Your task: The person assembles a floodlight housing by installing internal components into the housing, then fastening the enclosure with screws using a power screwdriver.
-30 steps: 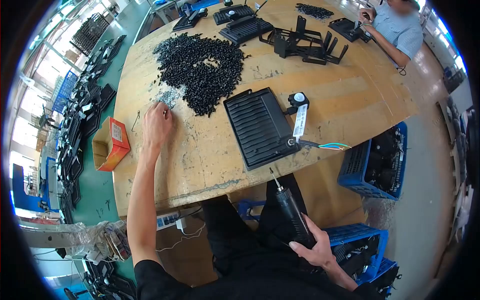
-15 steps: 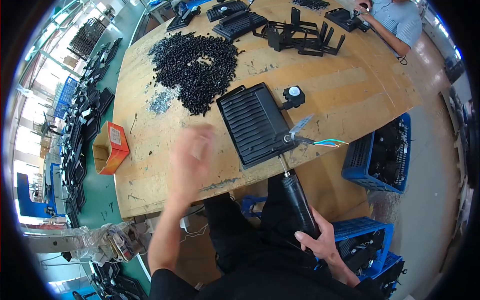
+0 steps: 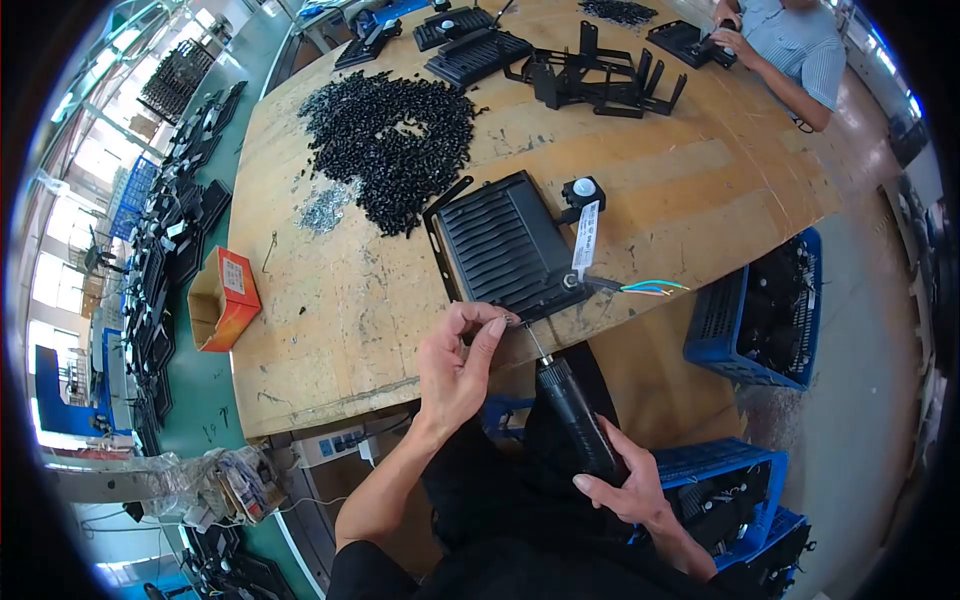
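A black finned lamp housing [image 3: 505,240] lies near the table's front edge, with a sensor [image 3: 582,192], a white label [image 3: 586,236] and a cable with coloured wire ends [image 3: 650,287] on its right. A black bracket [image 3: 438,240] stands out along its left side. My left hand [image 3: 462,365] pinches something too small to make out at the housing's lower edge. In my right hand [image 3: 630,478] is a black electric screwdriver [image 3: 580,420], its bit pointing up close to my left fingertips.
Behind the housing lie a pile of black screws [image 3: 390,140], small silvery parts [image 3: 325,207] and black brackets [image 3: 600,80]. An orange box [image 3: 238,310] sits at the left edge. Blue crates [image 3: 722,340] stand at the right. A co-worker [image 3: 790,60] handles another housing at the far right.
My left hand has come right to the housing's lower edge and closed in a pinch. The screwdriver has shifted left. The bracket now sticks out at the left, and the label has swung upright.
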The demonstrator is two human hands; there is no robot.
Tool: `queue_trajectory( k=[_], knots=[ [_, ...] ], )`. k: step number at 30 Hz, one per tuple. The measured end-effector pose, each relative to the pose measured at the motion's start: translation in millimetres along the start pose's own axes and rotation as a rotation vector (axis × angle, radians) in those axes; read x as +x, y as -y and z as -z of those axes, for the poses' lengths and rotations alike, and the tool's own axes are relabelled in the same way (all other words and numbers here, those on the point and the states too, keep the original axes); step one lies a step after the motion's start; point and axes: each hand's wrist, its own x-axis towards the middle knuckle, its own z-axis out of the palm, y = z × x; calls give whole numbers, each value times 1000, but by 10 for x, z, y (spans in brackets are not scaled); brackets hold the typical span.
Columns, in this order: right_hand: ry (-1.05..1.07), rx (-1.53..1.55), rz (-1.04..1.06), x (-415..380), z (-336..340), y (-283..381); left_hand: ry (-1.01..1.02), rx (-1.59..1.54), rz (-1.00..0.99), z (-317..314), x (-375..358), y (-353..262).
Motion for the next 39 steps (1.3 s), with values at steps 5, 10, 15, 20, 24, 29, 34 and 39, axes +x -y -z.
queue_trajectory(
  k=[5,10,15,20,24,29,34,39],
  knots=[
    [-6,-97,37,2,-30,23,12,-184,172,145,105,-101],
    [2,-127,55,2,-76,54,131,71,159,259,212,-183],
    [1,-104,41,12,-97,56,-3,81,160,418,207,-234],
    [2,-59,30,32,-71,53,-247,760,-214,1046,217,26],
    [-1,-57,51,61,-66,-6,-150,930,-280,1267,188,75],
    [-18,-34,42,65,-110,36,-186,889,-214,1340,167,86],
    [-35,-2,33,59,-115,12,-89,933,-360,1209,132,112],
    [-27,-29,26,80,-70,9,15,1155,-428,1167,122,105]
  ],
)
